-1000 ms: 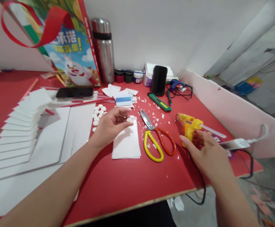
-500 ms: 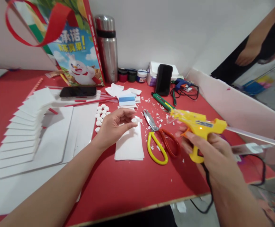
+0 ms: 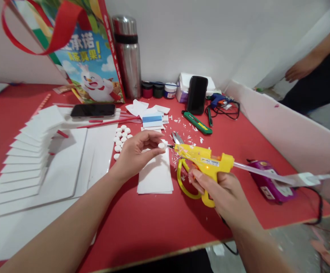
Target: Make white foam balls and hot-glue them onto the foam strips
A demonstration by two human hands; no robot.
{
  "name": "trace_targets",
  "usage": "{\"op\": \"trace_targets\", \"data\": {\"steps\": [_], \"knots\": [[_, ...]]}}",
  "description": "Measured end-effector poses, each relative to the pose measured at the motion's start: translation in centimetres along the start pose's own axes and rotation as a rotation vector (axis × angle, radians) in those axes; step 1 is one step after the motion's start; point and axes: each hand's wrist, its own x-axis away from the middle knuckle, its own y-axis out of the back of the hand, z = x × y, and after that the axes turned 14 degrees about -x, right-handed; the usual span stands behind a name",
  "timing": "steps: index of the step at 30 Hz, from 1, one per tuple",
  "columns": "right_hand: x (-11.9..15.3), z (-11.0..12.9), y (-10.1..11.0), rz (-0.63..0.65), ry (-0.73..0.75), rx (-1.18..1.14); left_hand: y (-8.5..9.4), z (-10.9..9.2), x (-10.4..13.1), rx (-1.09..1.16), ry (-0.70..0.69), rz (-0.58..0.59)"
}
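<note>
Between the thumb and fingers of my left hand (image 3: 139, 151) is a small round white piece (image 3: 161, 146), held above a stack of white paper (image 3: 155, 178). My right hand (image 3: 224, 191) is wrapped round a yellow hot glue gun (image 3: 204, 161), its orange light lit. The gun's dark nozzle points left and is at or very near the white piece; I cannot tell if they touch. Under the gun lie scissors (image 3: 190, 195) with a yellow handle, partly hidden. Several more round white pieces (image 3: 122, 138) sit left of my left hand.
White boards stepped like stairs (image 3: 22, 167) stand at left. Behind are a phone (image 3: 93, 110), a steel flask (image 3: 129, 64), a bag (image 3: 93, 68) and paint jars (image 3: 158, 90). A green cutter (image 3: 196, 122) and purple box (image 3: 272, 182) lie right. A person's hand (image 3: 302, 69) shows beyond the partition.
My right hand has brought the glue gun leftward to the white piece, over the scissors, uncovering the purple box. My left hand has stayed in place. The person beyond the partition has shifted.
</note>
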Motion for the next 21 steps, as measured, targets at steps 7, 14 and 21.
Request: {"op": "trace_targets", "data": {"steps": [7, 14, 21], "knots": [[-0.17, 0.27, -0.28, 0.037, 0.021, 0.139, -0.05, -0.07, 0.11, -0.010, -0.021, 0.011], [-0.11, 0.83, -0.77, 0.062, 0.105, 0.267, -0.05, -0.13, 0.12, 0.007, -0.039, 0.018], [0.03, 0.29, -0.52, 0.069, 0.177, 0.403, -0.01, -0.37, 0.10, -0.010, -0.020, 0.003]]}}
